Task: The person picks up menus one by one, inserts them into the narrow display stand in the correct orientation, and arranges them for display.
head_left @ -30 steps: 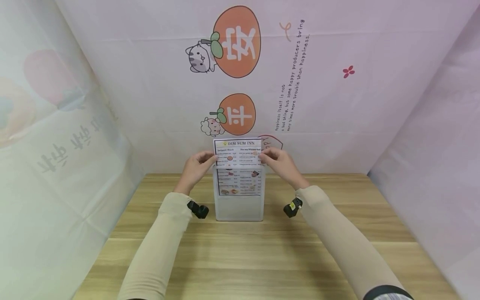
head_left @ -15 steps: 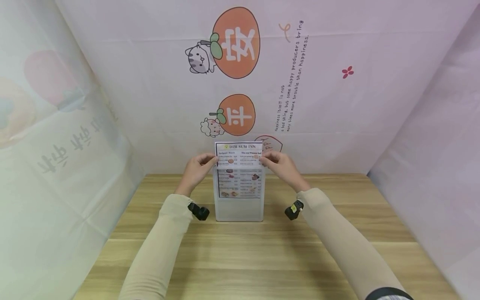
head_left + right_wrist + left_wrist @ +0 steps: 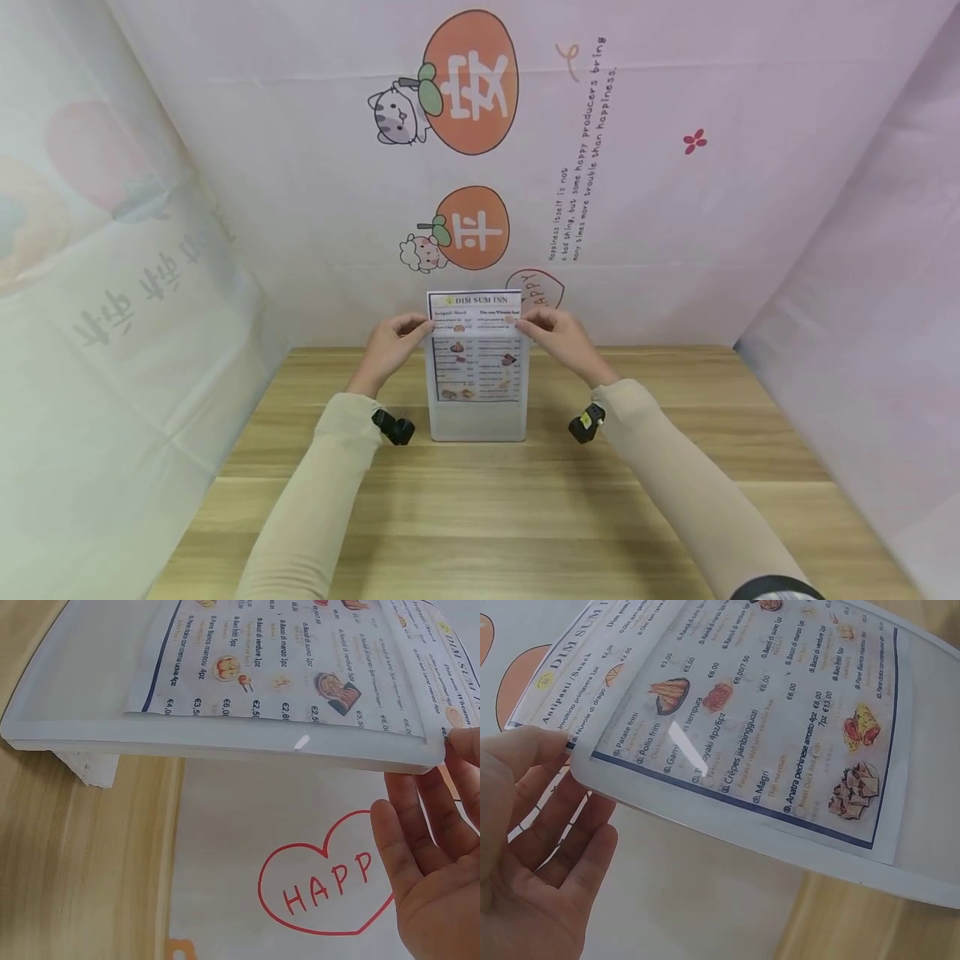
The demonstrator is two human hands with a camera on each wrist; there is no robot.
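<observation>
A printed menu sheet (image 3: 477, 367) headed "DIM SUM INN" sits most of its length inside a clear, white-edged upright holder (image 3: 478, 423) on the table. Its top strip sticks out above the holder's upper edge. My left hand (image 3: 392, 346) pinches the sheet's left edge between thumb and fingers, right at the holder's top corner. On the opposite side, my right hand (image 3: 561, 340) pinches the right edge at the same height. Both wrist views show the sheet behind the clear front, with the thumbs on the part that protrudes.
The holder stands on a wooden table (image 3: 480, 517) near its back edge. Behind it hangs a white cloth (image 3: 315, 208) printed with orange fruit and lettering. Cloth walls also rise at left and right. A white piece (image 3: 91, 769) shows under the holder in the right wrist view.
The menu sheet has slid down into the holder, so less of it stands above the top edge. Both hands have moved slightly down with it, still pinching its edges.
</observation>
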